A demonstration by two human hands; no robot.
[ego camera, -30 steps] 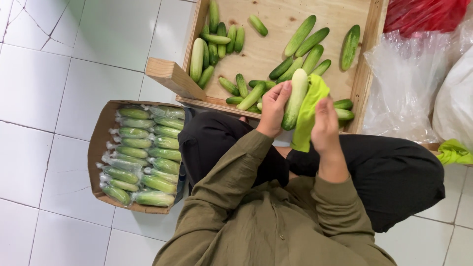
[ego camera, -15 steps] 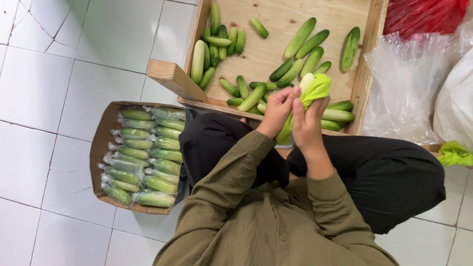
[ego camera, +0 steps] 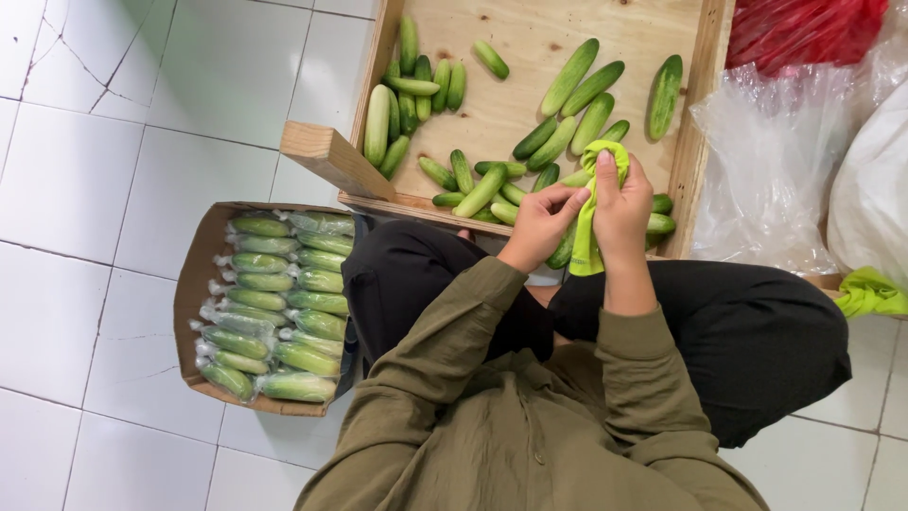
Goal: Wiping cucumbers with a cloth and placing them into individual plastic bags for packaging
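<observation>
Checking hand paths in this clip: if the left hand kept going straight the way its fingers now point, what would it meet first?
The left hand points up and right, its fingers already at the green cloth held by the right hand. It would meet the cloth first; beyond lie loose cucumbers in the wooden crate, though depth is unclear.

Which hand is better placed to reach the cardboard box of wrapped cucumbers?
Left, likely. The cardboard box lies on the left hand's side; the right hand is farther off, gripping the green cloth.

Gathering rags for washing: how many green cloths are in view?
2. One green cloth is held between the left hand and right hand over the wooden crate; a second green cloth lies at the right edge by plastic bags. Others may be hidden.
</observation>
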